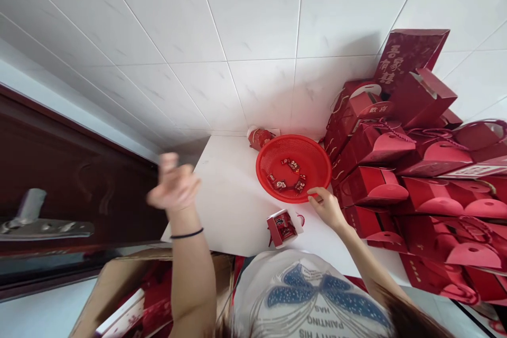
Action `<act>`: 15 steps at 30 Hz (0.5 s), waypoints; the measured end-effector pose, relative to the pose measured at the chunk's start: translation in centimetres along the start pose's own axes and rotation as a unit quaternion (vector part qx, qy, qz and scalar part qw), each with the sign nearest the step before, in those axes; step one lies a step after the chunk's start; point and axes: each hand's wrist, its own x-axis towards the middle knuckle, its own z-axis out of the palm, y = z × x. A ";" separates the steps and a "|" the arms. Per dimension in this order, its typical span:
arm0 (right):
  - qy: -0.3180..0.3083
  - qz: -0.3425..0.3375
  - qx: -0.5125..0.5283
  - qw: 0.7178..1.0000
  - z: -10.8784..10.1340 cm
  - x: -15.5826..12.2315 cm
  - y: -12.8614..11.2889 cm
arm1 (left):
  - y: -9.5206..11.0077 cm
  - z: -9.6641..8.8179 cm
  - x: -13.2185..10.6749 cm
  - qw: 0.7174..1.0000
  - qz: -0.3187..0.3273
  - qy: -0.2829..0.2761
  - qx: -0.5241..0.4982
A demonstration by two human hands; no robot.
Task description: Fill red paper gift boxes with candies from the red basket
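Observation:
My left hand [175,186] is raised at the left of the white table [225,190], blurred by motion. Its fingers look apart and nothing shows in them. My right hand [328,207] pinches the front right rim of a round red plastic basket [277,147]. Several small wrapped candies [300,185] lie scattered on the basket's bottom. In front of the basket, near my body, stands a small open red gift box [276,232] with a white inner flap. Red packets [285,228] are inside it.
Many red gift boxes [376,187] with rope handles are stacked at the right. A red bag [260,139] sits behind the basket by the tiled wall. A cardboard carton [95,298] with red boxes stands lower left, beside a dark door [79,174].

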 end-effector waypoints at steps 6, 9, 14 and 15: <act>-0.014 0.044 0.005 0.999 0.6 -1.1 0.6 | -13.0 7.1 5.1 0.894 -0.304 -0.126 0.304; -0.013 0.066 0.011 0.998 0.9 -2.1 0.8 | -18.3 9.9 5.5 0.791 -0.324 -0.228 0.467; -0.007 0.093 0.018 0.996 1.1 -4.1 1.0 | -23.1 11.8 5.6 0.690 -0.317 -0.285 0.585; -0.004 0.098 0.017 0.995 1.1 -4.4 1.1 | -23.7 11.9 5.6 0.673 -0.313 -0.283 0.607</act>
